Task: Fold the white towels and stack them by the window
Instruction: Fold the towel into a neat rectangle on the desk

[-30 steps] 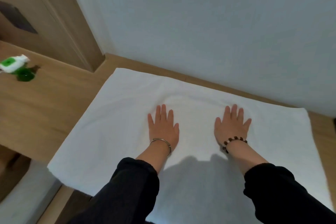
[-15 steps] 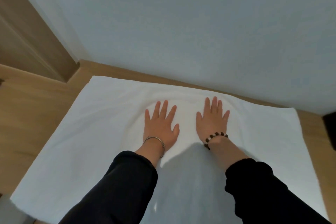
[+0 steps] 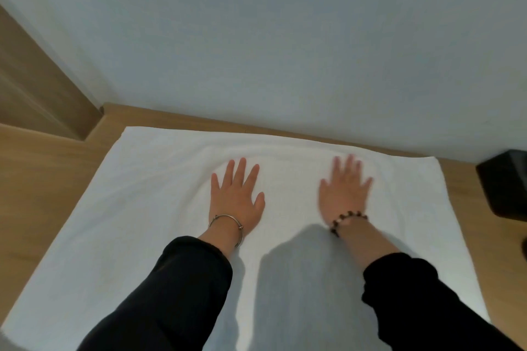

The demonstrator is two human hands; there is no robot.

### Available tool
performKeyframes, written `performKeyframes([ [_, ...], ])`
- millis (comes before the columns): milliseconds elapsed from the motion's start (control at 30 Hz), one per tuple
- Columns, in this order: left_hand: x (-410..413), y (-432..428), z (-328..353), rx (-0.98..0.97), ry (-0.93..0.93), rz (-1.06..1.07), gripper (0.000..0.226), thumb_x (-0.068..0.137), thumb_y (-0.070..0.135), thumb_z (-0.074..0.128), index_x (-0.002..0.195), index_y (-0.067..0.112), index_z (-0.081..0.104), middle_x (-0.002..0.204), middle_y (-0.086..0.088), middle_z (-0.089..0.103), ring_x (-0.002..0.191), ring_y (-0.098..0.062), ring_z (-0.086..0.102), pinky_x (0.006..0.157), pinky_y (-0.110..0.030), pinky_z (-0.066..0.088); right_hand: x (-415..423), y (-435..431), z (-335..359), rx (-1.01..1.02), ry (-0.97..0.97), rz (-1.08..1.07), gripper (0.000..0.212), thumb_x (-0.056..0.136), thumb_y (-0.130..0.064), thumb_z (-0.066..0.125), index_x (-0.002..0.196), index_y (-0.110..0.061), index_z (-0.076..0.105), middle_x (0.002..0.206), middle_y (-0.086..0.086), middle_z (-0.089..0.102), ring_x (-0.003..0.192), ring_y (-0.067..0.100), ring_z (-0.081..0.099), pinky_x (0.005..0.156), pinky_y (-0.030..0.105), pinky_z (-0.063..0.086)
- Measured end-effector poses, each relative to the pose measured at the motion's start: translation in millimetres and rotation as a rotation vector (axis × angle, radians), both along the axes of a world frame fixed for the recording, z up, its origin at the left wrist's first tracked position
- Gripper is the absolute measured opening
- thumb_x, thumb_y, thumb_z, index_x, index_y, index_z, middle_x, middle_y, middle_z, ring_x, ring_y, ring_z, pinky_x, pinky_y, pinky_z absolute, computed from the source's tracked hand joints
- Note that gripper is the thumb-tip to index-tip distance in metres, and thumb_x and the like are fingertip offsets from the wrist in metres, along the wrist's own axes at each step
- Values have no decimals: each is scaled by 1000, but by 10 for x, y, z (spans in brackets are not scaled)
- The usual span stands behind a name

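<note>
My left hand (image 3: 236, 196) and right hand (image 3: 343, 194) press flat, fingers straight, on the middle of the towel (image 3: 142, 208); its long axis follows the far edge of the worktop (image 3: 42, 179).

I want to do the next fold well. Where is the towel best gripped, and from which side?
Likely at the far corners of the towel, one per hand, pinched from the outer sides. It lies flat and wide, and its far edge is free beside the wall. The left hand and right hand rest open mid-cloth.
</note>
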State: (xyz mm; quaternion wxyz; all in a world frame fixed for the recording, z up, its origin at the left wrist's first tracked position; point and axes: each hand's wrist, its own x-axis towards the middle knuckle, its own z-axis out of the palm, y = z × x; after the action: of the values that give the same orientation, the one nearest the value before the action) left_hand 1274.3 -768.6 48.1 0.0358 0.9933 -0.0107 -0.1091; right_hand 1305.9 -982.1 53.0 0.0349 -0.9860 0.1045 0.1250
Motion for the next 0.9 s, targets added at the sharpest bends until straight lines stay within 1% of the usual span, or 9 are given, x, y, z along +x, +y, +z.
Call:
performKeyframes([
  [67, -1, 3, -8, -5, -2, 2, 62, 96, 51, 16, 150, 34, -11, 158, 4, -19, 145, -20, -20, 117, -50, -3, -200, 285, -37, 42, 14, 347, 59, 100, -45, 13, 152, -27, -9, 157, 0, -22, 146, 23, -15, 116, 48, -5],
  [133, 3, 2, -6, -12, -3, 1, 62, 96, 51, 16, 150, 34, -11, 158, 4, -19, 145, -20, -20, 118, -50, -3, -351, 262, -49, 57, 45, 506, 65, 88, -54, -5, 150, -34, -11, 152, -9, -28, 146, 18, -17, 116, 44, -9],
  [200, 2, 1, -7, -3, -6, -5, 62, 96, 51, 16, 150, 34, -10, 158, 4, -19, 145, -21, -19, 118, -50, -3, -344, 26, -61, 37, 17, 369, 69, 84, -54, -8, 150, -35, -10, 153, -10, -25, 146, 16, -15, 116, 45, -8],
  [300, -3, -3, 14, 10, -7, -11, 61, 97, 50, 15, 150, 33, -10, 158, 3, -18, 145, -22, -18, 118, -50, -2, -285, -237, -40, -13, 33, 58, 59, 98, -45, 10, 152, -29, -7, 159, -3, -16, 147, 19, -12, 118, 49, -4],
  [367, 13, -9, 19, 43, 23, -24, 59, 98, 48, 12, 150, 31, -11, 158, 2, -19, 145, -23, -18, 117, -51, -1, -246, -226, -13, -1, 74, -1, 58, 101, -41, 12, 152, -25, -9, 159, 1, -18, 147, 21, -13, 117, 51, -5],
  [567, -354, -210, 173, 23, 67, -62, 57, 101, 39, 16, 152, 26, -5, 159, -3, -17, 145, -28, -19, 113, -56, -3, -662, 241, 224, 35, -51, 203, 59, 101, -35, 18, 152, -19, -6, 159, 6, -15, 147, 24, -11, 116, 49, -4],
  [667, -864, -173, 105, 14, 110, -250, 57, 99, 46, 10, 150, 33, -10, 158, 2, -19, 145, -23, -20, 114, -52, -5, -1240, 383, 50, 68, 16, 401, 64, 92, -45, 1, 153, -25, -1, 160, 0, -11, 148, 20, -7, 116, 47, -6],
  [733, -1009, 89, 55, 64, 99, -226, 59, 92, 51, -1, 148, 36, -15, 157, 5, -20, 145, -21, -18, 115, -50, -4, -1292, 208, -32, 78, 4, 354, 65, 90, -46, 4, 153, -28, 4, 160, -3, -6, 148, 19, -4, 116, 47, -5],
  [900, -1213, 945, 119, 197, 91, -8, 56, 99, 43, 9, 144, 31, -22, 157, 6, -21, 145, -18, -19, 117, -49, -1, -1245, -168, -11, -16, 72, 164, 58, 100, -41, 13, 152, -28, -8, 159, -2, -17, 147, 19, -13, 118, 49, -4],
])
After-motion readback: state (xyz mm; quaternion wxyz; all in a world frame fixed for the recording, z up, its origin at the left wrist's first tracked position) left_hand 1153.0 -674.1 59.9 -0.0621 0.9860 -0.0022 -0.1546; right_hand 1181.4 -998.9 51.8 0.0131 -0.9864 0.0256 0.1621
